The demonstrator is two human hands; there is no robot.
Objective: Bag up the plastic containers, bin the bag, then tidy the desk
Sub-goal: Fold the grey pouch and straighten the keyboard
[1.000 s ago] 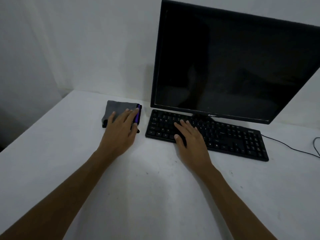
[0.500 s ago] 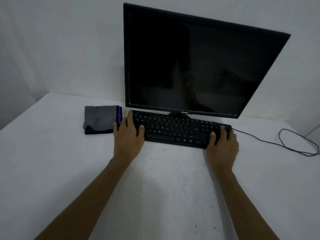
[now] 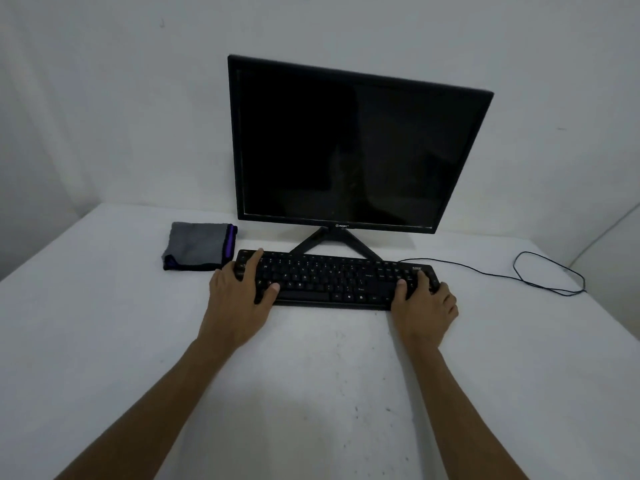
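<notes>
A black keyboard (image 3: 332, 278) lies on the white desk (image 3: 311, 375) in front of a dark monitor (image 3: 346, 147). My left hand (image 3: 239, 299) grips the keyboard's left end, thumb on the keys and fingers over its top edge. My right hand (image 3: 424, 303) grips its right end the same way. A folded grey cloth with a purple edge (image 3: 199, 251) lies just left of the keyboard, apart from my left hand. No plastic containers or bag are in view.
The keyboard's black cable (image 3: 550, 275) loops across the desk at the right. The monitor's stand (image 3: 332, 242) sits right behind the keyboard. White walls close in behind and on both sides.
My left hand left the grey cloth and took the keyboard's left end. My right hand slid to its right end. The keyboard now sits squarer in front of the monitor.
</notes>
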